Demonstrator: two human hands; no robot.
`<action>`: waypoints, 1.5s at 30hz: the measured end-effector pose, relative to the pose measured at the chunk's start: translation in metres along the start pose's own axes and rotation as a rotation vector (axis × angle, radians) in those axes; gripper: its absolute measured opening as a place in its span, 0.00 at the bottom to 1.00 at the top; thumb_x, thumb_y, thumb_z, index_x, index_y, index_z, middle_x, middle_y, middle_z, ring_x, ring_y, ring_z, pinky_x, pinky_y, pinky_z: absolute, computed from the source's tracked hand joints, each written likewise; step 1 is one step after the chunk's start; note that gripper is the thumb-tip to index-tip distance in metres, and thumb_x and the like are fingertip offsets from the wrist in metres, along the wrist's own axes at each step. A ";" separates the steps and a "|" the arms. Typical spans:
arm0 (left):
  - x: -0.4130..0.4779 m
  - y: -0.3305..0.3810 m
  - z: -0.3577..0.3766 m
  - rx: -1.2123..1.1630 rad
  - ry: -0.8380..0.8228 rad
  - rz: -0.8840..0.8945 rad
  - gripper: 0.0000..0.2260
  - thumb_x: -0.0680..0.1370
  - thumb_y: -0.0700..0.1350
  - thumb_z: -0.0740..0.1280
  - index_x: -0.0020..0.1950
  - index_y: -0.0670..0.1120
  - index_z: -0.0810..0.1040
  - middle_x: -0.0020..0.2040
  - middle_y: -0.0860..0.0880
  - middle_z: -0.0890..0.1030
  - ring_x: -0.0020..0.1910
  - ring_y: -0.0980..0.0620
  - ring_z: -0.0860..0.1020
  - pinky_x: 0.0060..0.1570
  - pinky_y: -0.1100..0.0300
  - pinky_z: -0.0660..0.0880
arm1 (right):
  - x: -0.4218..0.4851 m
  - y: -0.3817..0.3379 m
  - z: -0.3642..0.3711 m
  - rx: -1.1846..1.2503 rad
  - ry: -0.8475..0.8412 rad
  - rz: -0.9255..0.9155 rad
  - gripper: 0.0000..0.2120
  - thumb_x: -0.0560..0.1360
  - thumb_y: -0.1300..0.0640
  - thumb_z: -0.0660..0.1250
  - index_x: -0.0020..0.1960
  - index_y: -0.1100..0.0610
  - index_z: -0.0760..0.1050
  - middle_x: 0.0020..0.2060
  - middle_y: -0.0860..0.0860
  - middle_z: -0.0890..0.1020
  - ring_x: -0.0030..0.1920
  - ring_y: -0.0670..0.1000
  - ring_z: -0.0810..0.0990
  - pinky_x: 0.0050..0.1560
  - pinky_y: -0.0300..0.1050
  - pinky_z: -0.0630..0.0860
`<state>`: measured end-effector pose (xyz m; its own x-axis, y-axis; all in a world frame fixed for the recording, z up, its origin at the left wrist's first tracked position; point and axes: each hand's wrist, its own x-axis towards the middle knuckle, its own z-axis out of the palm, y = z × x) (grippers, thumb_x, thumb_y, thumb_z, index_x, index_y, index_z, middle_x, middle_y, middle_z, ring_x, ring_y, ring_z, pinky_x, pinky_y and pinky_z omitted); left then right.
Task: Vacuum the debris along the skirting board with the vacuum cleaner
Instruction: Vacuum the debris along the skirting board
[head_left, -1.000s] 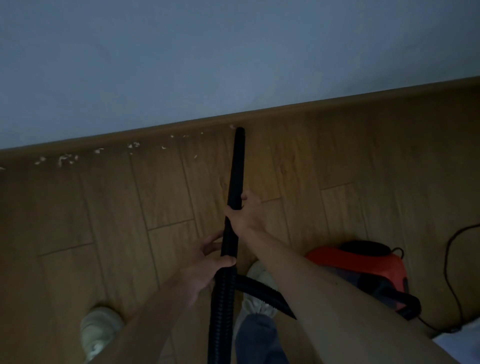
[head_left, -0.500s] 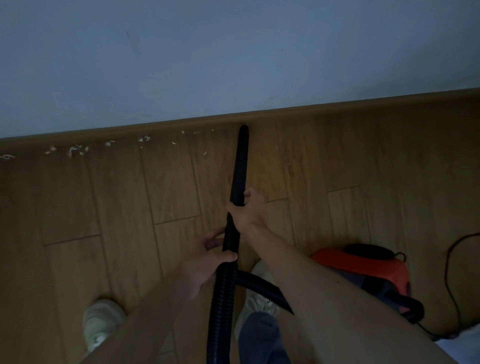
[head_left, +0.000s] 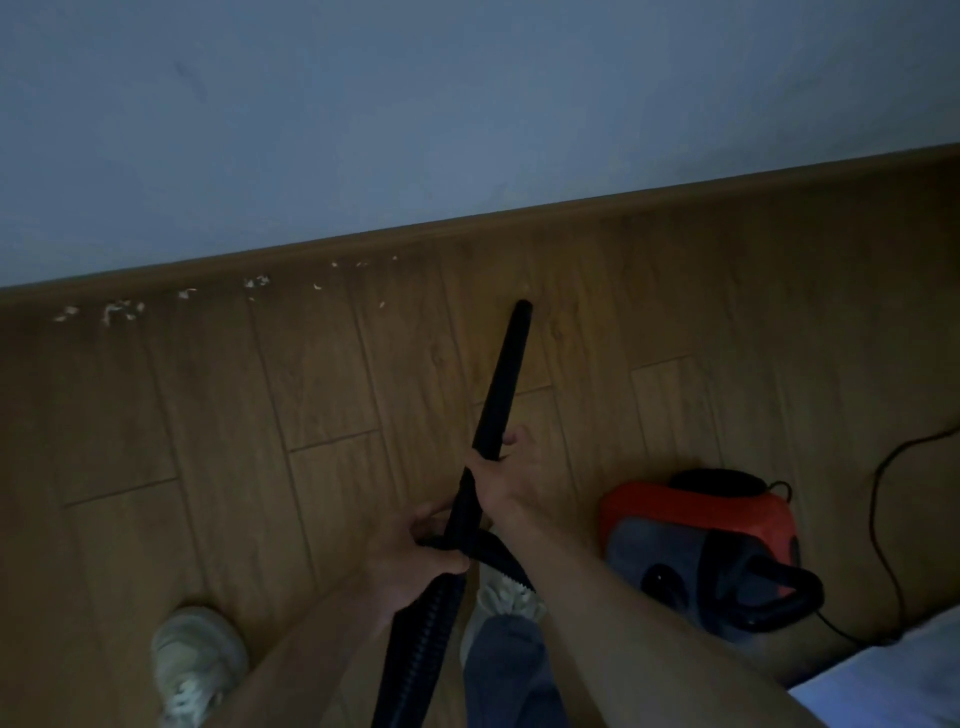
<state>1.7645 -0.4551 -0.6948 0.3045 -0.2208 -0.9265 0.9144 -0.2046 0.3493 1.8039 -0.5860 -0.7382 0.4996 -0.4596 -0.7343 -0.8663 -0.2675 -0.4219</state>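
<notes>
A black vacuum wand (head_left: 501, 384) points up and to the right, its tip a little short of the wooden skirting board (head_left: 467, 231). My right hand (head_left: 506, 475) grips the wand at mid-length. My left hand (head_left: 415, 558) holds it lower, where the ribbed black hose (head_left: 421, 639) joins. White debris (head_left: 122, 310) lies scattered along the skirting board to the left of the tip. The red and grey vacuum cleaner body (head_left: 701, 545) sits on the floor at the right.
Wooden plank floor (head_left: 208, 441) runs below a pale wall (head_left: 415, 104). My two shoes, the left shoe (head_left: 197, 660) and the right shoe (head_left: 504, 597), stand near the bottom. A black power cable (head_left: 883, 519) loops at the right edge. Something pale (head_left: 893, 686) fills the bottom right corner.
The wand tip has pulled back from the skirting board and swung to the right. Both hands keep their grip. The view has shifted, so the vacuum body shows more fully.
</notes>
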 end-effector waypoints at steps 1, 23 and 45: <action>-0.002 -0.002 -0.004 0.005 0.003 0.007 0.29 0.68 0.31 0.74 0.65 0.50 0.75 0.52 0.53 0.78 0.52 0.56 0.77 0.53 0.58 0.76 | -0.003 0.000 0.004 -0.008 -0.005 -0.007 0.14 0.74 0.54 0.72 0.53 0.55 0.69 0.48 0.55 0.80 0.47 0.54 0.81 0.39 0.43 0.78; -0.041 -0.082 -0.123 -0.119 0.036 -0.003 0.24 0.67 0.36 0.76 0.54 0.62 0.77 0.54 0.53 0.81 0.50 0.57 0.80 0.37 0.66 0.76 | -0.083 -0.003 0.124 -0.106 -0.095 -0.132 0.20 0.73 0.56 0.72 0.39 0.42 0.61 0.37 0.39 0.71 0.34 0.38 0.70 0.28 0.32 0.64; -0.031 -0.078 -0.234 0.020 0.064 0.110 0.27 0.71 0.35 0.73 0.68 0.51 0.74 0.58 0.52 0.79 0.53 0.54 0.78 0.41 0.65 0.74 | -0.089 -0.047 0.221 -0.019 -0.080 -0.190 0.15 0.74 0.54 0.73 0.52 0.52 0.68 0.39 0.39 0.68 0.36 0.37 0.67 0.27 0.25 0.61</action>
<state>1.7461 -0.2096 -0.7254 0.4195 -0.1822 -0.8893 0.8692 -0.2017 0.4514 1.7995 -0.3451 -0.7704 0.6518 -0.3307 -0.6825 -0.7557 -0.3594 -0.5475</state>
